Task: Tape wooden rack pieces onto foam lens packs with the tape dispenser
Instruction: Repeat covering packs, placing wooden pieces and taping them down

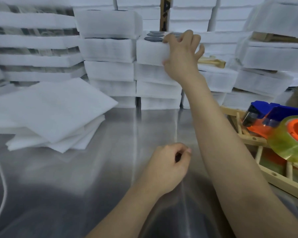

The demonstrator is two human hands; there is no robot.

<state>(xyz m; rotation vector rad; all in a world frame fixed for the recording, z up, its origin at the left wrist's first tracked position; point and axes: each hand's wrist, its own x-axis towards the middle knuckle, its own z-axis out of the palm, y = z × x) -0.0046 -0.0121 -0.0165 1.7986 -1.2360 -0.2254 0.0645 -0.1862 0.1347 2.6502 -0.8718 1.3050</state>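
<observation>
One foam lens pack (150,52) sits clamped in the right grip (181,54); left grip (168,164) curled empty.

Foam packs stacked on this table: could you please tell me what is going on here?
A person seems to be fetching a pack. Their right hand grips the top foam lens pack of a middle stack, fingers over its top, thumb on its front. The left hand hovers above the metal table, fingers curled, holding nothing visible. The tape dispenser lies untouched on the wooden rack pieces at the right.
</observation>
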